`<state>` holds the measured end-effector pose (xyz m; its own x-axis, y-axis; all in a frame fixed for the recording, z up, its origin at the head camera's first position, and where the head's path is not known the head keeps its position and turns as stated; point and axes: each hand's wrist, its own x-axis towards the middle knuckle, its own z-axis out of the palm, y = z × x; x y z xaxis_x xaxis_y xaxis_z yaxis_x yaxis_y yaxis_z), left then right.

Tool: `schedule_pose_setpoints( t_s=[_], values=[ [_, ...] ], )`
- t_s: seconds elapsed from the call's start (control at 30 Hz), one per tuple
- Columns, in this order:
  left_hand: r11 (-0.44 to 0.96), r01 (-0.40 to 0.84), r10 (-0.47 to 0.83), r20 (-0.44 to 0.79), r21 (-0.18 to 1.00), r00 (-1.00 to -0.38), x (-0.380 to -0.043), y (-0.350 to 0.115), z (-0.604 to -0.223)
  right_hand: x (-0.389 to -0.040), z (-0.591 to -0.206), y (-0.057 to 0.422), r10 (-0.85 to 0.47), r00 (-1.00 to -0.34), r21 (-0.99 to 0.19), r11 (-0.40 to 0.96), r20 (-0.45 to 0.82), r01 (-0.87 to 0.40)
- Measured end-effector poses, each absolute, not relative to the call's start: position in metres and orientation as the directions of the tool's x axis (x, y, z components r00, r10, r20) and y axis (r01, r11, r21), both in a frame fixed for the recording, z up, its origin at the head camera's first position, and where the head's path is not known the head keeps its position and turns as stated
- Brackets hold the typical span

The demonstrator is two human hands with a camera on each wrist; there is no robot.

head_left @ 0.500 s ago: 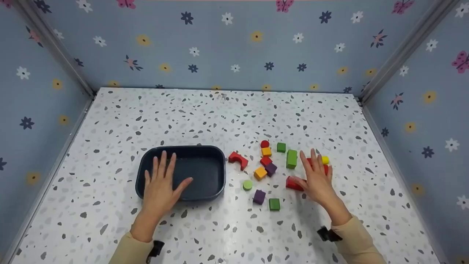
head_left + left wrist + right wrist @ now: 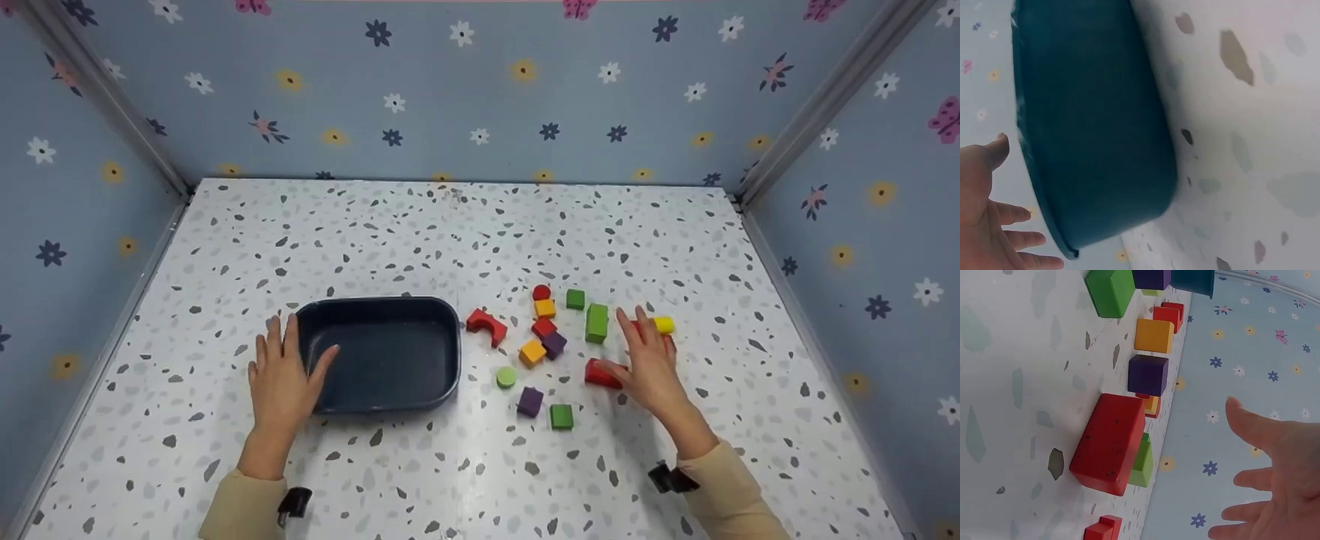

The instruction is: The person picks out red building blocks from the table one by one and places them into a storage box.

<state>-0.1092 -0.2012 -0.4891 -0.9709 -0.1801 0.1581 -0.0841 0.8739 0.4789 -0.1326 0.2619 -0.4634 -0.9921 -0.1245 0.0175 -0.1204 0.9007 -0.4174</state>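
A dark blue rectangular basin (image 2: 382,356) stands on the speckled table. Over its left edge is my left hand (image 2: 281,386), fingers extended and thumb spread above the inside; in the left wrist view a gap shows between the fingers and the basin's rim (image 2: 1024,135). My right hand (image 2: 656,375) hovers with spread fingers above the right end of a group of toy blocks, holding nothing. Partly hidden under it are a red block (image 2: 600,373) and more red pieces; a yellow cylinder (image 2: 664,325) shows beyond its fingers. The right wrist view shows the red rectangular block (image 2: 1109,444) apart from the hand.
Between basin and right hand lie a red arch (image 2: 487,327), a light green cylinder (image 2: 506,376), purple cubes (image 2: 530,402), orange cubes (image 2: 532,352), green blocks (image 2: 597,322) and a red round piece (image 2: 541,292). Flowered panels (image 2: 480,90) enclose the table's back and sides.
My left hand has moved left, from above the basin's interior to its left edge. The right hand stays almost in place, and the basin and blocks lie as before.
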Motion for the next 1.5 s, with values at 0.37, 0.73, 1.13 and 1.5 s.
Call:
schedule_pose_setpoints(
  t_s=[0.37, 0.73, 1.13, 1.5],
  values=[
    [0.833, -0.162, -0.293, 0.172, 0.530, -0.941, -0.118, -0.220, -0.503, -0.134, -0.474, 0.262, -0.149, -0.988, -0.484, 0.868, -0.037, -0.113],
    [0.787, -0.215, -0.349, 0.131, 0.578, -0.928, -0.128, -0.227, -0.514, -0.136, -0.490, 0.264, -0.163, -0.977, -0.465, 0.881, -0.139, -0.081],
    [0.778, -0.213, -0.377, 0.168, 0.591, -0.911, -0.133, -0.226, -0.519, -0.136, -0.501, 0.266, -0.167, -0.972, -0.444, 0.893, -0.164, -0.078],
    [0.817, -0.209, -0.364, 0.198, 0.538, -0.910, -0.135, -0.224, -0.518, -0.138, -0.502, 0.267, -0.171, -0.972, -0.418, 0.904, -0.161, -0.090]
  ],
)
